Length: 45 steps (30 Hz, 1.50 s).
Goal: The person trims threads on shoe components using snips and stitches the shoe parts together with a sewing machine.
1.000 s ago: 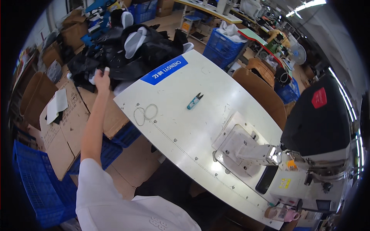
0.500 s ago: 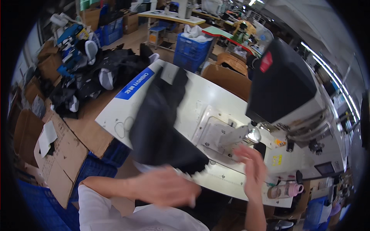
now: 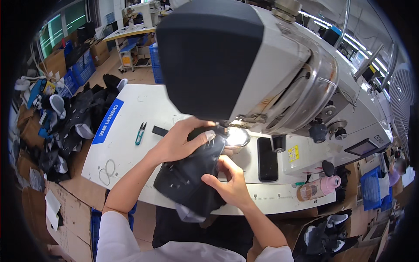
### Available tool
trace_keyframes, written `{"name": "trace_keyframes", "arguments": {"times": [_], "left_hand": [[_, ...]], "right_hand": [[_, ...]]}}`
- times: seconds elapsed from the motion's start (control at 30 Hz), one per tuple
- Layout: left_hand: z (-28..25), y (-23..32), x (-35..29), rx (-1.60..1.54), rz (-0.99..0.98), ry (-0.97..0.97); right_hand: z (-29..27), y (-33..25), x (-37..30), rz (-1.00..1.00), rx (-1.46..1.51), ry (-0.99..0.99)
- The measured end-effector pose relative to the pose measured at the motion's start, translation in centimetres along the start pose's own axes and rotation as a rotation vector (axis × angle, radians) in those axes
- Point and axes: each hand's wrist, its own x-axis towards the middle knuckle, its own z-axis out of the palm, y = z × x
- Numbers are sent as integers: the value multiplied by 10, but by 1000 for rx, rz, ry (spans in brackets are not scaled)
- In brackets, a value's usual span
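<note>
A black shoe upper (image 3: 192, 179) with a pale grey lining at its lower end lies under the needle area of a large sewing machine (image 3: 279, 70). My left hand (image 3: 185, 142) presses on its upper part, fingers curled over the edge close to the lit post (image 3: 238, 137). On the near right side, my right hand (image 3: 231, 183) pinches the edge between thumb and fingers. The machine's black cover hides the needle. To the left on the white table (image 3: 135, 161) lie teal thread snips (image 3: 140, 133), beside a small black strip (image 3: 159, 130).
A black phone (image 3: 267, 159) lies right of the post. A pink-capped bottle (image 3: 318, 188) stands at the table's right edge. Black uppers are piled (image 3: 72, 126) on the left, above cardboard (image 3: 72, 209). A box of uppers (image 3: 325, 233) sits at lower right.
The upper has moved from the left of the table to beneath the machine head. Both hands, earlier apart and blurred, now grip it. My view has swung, bringing the machine closer.
</note>
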Motion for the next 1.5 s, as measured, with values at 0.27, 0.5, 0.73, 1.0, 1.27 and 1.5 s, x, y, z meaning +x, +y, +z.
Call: {"name": "trace_keyframes", "arguments": {"times": [0.27,0.5,0.73,1.0,1.27,1.5], "left_hand": [[30,12,7,-380,-197,189],[31,-2,17,-280,-19,237],[32,-19,15,-229,-44,205],[26,-20,13,32,99,124],[28,-32,18,179,184,168],[27,-58,23,299,107,75]], "right_hand": [[-27,-4,-6,119,325,185],[-19,-1,3,136,357,363],[-17,1,4,161,257,379],[-19,-11,3,144,105,356],[-12,0,1,157,461,347],[-27,-5,-6,245,225,299]]}}
